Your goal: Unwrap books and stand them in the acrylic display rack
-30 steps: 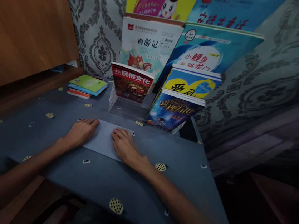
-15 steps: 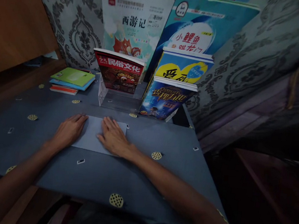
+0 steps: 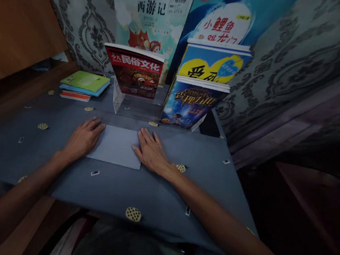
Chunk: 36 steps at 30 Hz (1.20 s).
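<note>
Palm down and unclenched, the left hand [image 3: 84, 136] touches the left edge of a smooth, pale, four-sided paper [image 3: 117, 146] — flat on blue-grey cloth [image 3: 113, 190] with dotted yellow ovals — the right hand [image 3: 151, 151], fingers extended, at its right.

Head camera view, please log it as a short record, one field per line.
Work surface: blue-grey cloth with yellow-and-black and small label-like prints
Centre: pale paper, lying flat
Left hand: left hand spread at the paper's left edge
Right hand: right hand spread at its right edge, thumb over the paper
Behind: red-covered book and dark blue book, both upright
Far left: book stack, green cover on top
</note>
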Tool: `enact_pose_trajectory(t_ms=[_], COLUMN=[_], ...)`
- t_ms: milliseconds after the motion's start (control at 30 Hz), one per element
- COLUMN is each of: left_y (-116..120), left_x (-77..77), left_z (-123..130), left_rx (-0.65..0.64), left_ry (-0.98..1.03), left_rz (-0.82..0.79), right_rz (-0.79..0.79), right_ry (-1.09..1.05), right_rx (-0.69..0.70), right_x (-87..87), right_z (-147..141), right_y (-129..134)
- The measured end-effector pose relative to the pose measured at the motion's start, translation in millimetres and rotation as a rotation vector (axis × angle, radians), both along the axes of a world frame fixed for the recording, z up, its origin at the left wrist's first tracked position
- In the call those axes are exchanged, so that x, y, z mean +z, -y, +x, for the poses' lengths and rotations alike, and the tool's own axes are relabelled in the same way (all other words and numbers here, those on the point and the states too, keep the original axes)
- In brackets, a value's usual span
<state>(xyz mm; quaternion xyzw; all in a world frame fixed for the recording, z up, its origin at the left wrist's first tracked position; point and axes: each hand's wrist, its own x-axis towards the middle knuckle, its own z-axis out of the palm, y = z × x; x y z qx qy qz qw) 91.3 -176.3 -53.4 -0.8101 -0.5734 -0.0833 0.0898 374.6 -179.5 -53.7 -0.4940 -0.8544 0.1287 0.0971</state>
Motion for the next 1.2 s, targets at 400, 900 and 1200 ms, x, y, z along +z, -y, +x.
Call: enact_pose_trajectory(t_ms=[400,900,1200], left_y=[44,79,111], left_x=[-7.7,-4.6,-3.7], left_z=[12,23,33], left_rx=[-0.226,-0.268,-0.200], left_ry=[0.067,-0.019,-0.076], left_rz=[-0.051,0.117,0.179], right_rz=[0.074,-0.002,-0.079], right_ry=[-0.075,-0.248,-0.171], right_rx=[0.114,0.482,0.698], right_x=[-2.5,4.6,5.3], right_z=[6,-13,-78], right_y=[10,36,-3])
